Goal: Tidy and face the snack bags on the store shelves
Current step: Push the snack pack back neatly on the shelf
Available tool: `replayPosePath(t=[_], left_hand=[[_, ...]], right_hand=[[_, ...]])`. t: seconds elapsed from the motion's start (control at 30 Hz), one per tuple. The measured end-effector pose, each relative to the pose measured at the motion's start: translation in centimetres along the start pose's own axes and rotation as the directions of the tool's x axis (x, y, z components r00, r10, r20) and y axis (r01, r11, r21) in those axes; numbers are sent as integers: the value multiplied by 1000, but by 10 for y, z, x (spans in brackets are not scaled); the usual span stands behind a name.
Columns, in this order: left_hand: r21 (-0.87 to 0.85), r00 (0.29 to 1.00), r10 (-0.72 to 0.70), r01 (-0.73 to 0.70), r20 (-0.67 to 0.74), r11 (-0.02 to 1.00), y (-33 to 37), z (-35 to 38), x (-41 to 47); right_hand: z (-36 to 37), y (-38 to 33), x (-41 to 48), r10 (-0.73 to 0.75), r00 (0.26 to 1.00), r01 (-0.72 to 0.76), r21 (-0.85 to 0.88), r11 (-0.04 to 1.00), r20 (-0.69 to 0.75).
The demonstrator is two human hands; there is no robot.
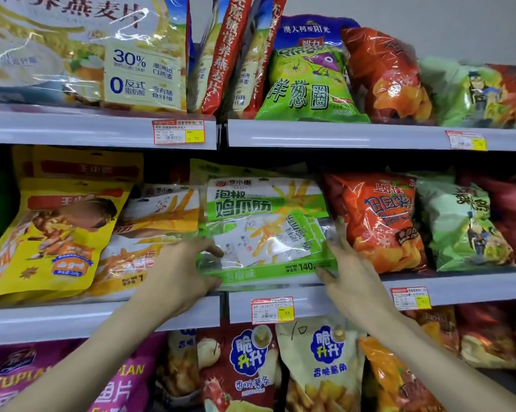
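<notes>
On the middle shelf (57, 319), the green bag (265, 221) is standing front-out between a slumped orange-and-white bag (161, 221) and a red chip bag (381, 221), with its bottom edge sitting right at the shelf lip.

Left grip (185, 269): pinching the bag's lower left corner, thumb beneath, fingers lying across the front. Right grip (348, 272): holding the lower right corner, thumb on the bottom band, fingers running up the side edge and touching the red chip bag.

Risks, as I am judging them:
- The film is looking glossy. With only the two lower corners held, the top may be flopping forward, and the bag may be sliding off the lip towards the bags below.
- Fingers wedging against the red chip bag may be turning it askew or crushing its contents.
- The orange-and-white bag is leaning and overlapping the green bag's left edge, so shifting the green bag left may be tipping it further.
- The price tag (273, 310) is sitting just under the bag, and a low placement may be covering it.
</notes>
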State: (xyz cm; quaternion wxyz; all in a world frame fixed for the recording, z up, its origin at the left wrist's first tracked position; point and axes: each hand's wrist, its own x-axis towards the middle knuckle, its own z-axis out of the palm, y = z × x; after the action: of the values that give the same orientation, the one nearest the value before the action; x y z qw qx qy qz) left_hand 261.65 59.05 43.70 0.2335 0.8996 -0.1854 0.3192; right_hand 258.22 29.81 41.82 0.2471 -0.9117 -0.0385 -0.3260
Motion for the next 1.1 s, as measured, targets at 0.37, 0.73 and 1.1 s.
replayPosePath(t=[0.37, 0.73, 1.1], left_hand=[[-9, 996, 18, -19, -84, 1000, -5, 2, -12], [174, 996, -93, 94, -16, 980, 36, -18, -50], [382, 896, -439, 429, -64, 819, 35, -84, -133]], right_hand=[[16, -4, -17, 24, 1000, -22, -73, 997, 20], [-7, -31, -29, -228, 949, 260, -129, 957, 216], [16, -105, -50, -474, 806, 469, 105, 877, 355]])
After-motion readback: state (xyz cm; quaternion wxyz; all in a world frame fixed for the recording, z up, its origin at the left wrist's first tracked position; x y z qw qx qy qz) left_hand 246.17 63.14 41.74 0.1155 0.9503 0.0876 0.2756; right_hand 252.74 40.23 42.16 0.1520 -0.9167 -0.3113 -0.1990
